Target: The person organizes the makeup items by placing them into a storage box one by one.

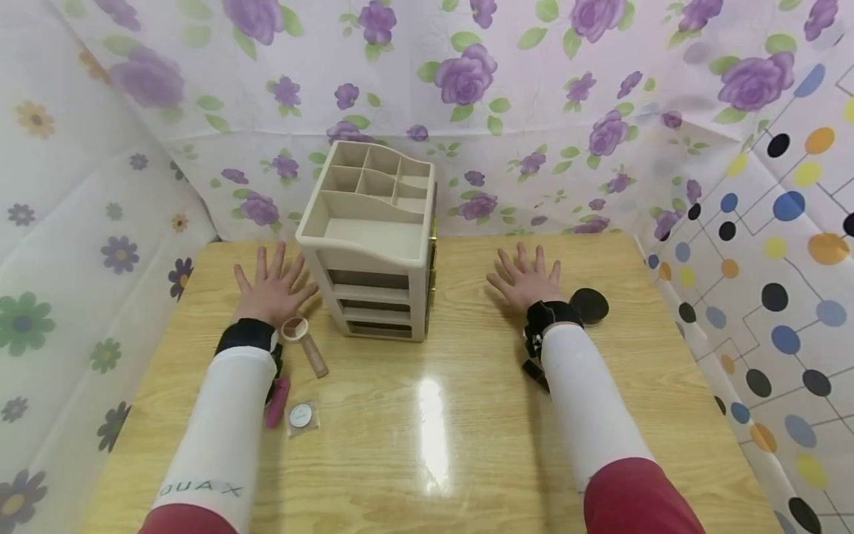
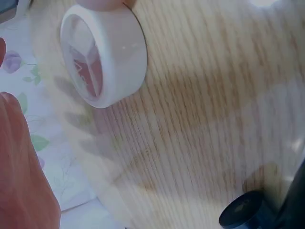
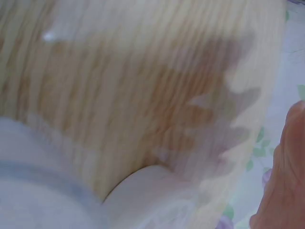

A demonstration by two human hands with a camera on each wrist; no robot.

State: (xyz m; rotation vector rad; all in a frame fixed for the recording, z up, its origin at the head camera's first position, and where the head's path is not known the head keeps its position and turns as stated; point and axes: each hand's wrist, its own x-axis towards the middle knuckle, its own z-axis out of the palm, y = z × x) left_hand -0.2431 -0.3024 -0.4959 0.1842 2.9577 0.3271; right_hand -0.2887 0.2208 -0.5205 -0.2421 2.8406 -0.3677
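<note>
My left hand [image 1: 272, 293] is held palm down with fingers spread, left of a beige desktop organizer [image 1: 373, 236]. Just below that hand is a round white case [image 2: 128, 52] with a clear top and sectioned pinkish contents. A beige tube [image 1: 315, 356] lies beside the case. My right hand [image 1: 525, 282], also spread, is to the right of the organizer, near a round black compact [image 1: 589, 305]. Neither hand holds anything; whether the palms touch the tabletop I cannot tell. A black stick-like item [image 1: 536, 374] is partly hidden under the right forearm.
Beside the left forearm are a bright pink item [image 1: 277, 404] and a small clear square packet [image 1: 303, 417] with a round label. The organizer has open top compartments and drawers below. Patterned cloths surround the wooden table [image 1: 480, 445]. Pale rounded things [image 3: 157, 200] blur in the right wrist view.
</note>
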